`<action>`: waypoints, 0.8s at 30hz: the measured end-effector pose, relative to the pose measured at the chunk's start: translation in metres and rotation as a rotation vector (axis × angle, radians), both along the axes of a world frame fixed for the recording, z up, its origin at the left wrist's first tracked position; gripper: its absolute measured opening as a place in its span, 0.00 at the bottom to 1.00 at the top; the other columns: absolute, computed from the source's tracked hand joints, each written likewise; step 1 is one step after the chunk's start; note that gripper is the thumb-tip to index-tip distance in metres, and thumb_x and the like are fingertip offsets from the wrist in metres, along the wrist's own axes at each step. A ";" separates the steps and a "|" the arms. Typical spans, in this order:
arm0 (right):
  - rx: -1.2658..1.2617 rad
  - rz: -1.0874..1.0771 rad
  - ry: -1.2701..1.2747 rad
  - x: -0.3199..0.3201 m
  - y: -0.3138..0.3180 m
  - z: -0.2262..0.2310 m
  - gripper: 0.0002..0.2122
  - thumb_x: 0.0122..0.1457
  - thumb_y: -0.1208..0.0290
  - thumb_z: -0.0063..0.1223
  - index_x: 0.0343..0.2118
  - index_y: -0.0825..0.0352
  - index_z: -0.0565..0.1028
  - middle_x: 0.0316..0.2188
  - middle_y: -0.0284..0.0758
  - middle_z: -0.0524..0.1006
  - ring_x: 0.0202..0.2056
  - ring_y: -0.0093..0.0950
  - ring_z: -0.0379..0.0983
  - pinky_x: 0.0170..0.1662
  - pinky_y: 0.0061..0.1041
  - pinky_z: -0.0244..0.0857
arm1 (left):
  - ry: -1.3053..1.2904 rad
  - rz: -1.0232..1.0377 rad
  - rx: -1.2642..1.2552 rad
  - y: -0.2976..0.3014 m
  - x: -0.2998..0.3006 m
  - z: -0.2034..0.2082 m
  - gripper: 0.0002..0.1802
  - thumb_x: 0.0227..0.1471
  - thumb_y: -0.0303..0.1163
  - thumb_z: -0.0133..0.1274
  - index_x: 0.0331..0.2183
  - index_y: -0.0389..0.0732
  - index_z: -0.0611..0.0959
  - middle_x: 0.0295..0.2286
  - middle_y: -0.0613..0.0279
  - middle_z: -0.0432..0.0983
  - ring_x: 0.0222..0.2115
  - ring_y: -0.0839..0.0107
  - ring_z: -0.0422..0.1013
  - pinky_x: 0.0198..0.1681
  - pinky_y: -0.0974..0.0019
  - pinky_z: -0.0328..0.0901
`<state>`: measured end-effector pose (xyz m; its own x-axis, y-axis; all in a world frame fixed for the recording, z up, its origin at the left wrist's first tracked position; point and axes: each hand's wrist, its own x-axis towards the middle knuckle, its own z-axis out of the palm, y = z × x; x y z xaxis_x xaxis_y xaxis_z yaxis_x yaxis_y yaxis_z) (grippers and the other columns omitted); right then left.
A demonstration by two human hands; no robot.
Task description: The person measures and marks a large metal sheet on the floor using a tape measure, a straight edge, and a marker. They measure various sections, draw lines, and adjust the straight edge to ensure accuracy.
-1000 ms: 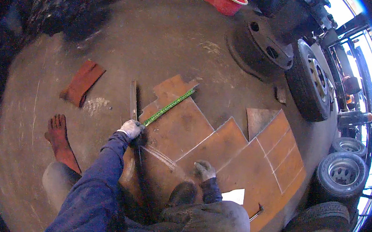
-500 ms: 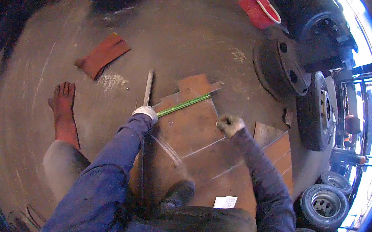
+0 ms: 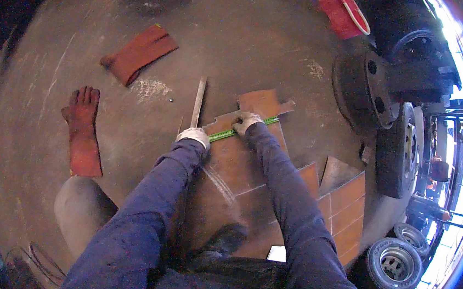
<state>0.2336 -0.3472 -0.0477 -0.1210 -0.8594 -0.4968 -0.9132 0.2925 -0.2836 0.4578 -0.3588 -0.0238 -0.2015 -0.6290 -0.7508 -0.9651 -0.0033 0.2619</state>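
A rust-brown flat sheet (image 3: 229, 169) with pale marked lines and a stepped far edge lies in front of me. Across its upper part runs a green measuring tape (image 3: 271, 120). My left hand (image 3: 195, 136), in a whitish glove, is closed on the tape's left end at the sheet's left edge. Over the middle of the tape is my gloved right hand (image 3: 247, 123), its fingers bent and pinched together. Whatever that pinch holds is too small to make out. A narrow flat bar (image 3: 199, 99) extends away just beyond my left hand.
Two red work gloves (image 3: 85, 131) lie on the floor to the left. White paper (image 3: 277, 253) rests on the sheet near my leg. Rightward are a dark wheel drum (image 3: 357, 87), several tyres (image 3: 395, 263) and, farther back, a red bucket (image 3: 342, 15). Cut pieces (image 3: 342, 173) lie at the sheet's right.
My right hand has moved left and away from me, from the sheet's right side onto the tape. My left hand keeps its hold on the tape. The whole view has shifted slightly.
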 end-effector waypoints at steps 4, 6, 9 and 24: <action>0.084 -0.022 -0.079 0.008 -0.006 0.008 0.17 0.50 0.56 0.62 0.42 0.57 0.84 0.43 0.41 0.83 0.46 0.41 0.79 0.53 0.38 0.71 | -0.005 -0.051 0.021 -0.004 0.008 -0.022 0.23 0.56 0.38 0.47 0.50 0.41 0.83 0.51 0.48 0.77 0.52 0.52 0.75 0.55 0.51 0.69; 0.012 0.015 -0.006 0.007 -0.005 -0.001 0.18 0.49 0.56 0.62 0.42 0.57 0.84 0.43 0.41 0.83 0.47 0.40 0.79 0.53 0.37 0.71 | -0.011 -0.052 0.018 -0.002 0.007 -0.024 0.22 0.58 0.37 0.45 0.50 0.41 0.83 0.51 0.50 0.78 0.53 0.52 0.75 0.56 0.51 0.69; 0.036 0.014 0.019 0.001 -0.008 -0.006 0.18 0.49 0.55 0.62 0.42 0.57 0.84 0.42 0.40 0.83 0.46 0.39 0.79 0.53 0.36 0.71 | -0.011 -0.073 0.015 -0.004 0.004 -0.021 0.22 0.59 0.37 0.45 0.50 0.42 0.84 0.51 0.50 0.78 0.53 0.52 0.75 0.57 0.52 0.68; 0.063 0.045 0.100 0.014 -0.013 -0.011 0.17 0.48 0.55 0.63 0.40 0.56 0.85 0.40 0.40 0.83 0.44 0.41 0.80 0.51 0.38 0.72 | 0.003 -0.064 0.021 -0.003 0.009 -0.018 0.22 0.58 0.37 0.46 0.49 0.40 0.84 0.51 0.50 0.78 0.52 0.53 0.75 0.56 0.51 0.68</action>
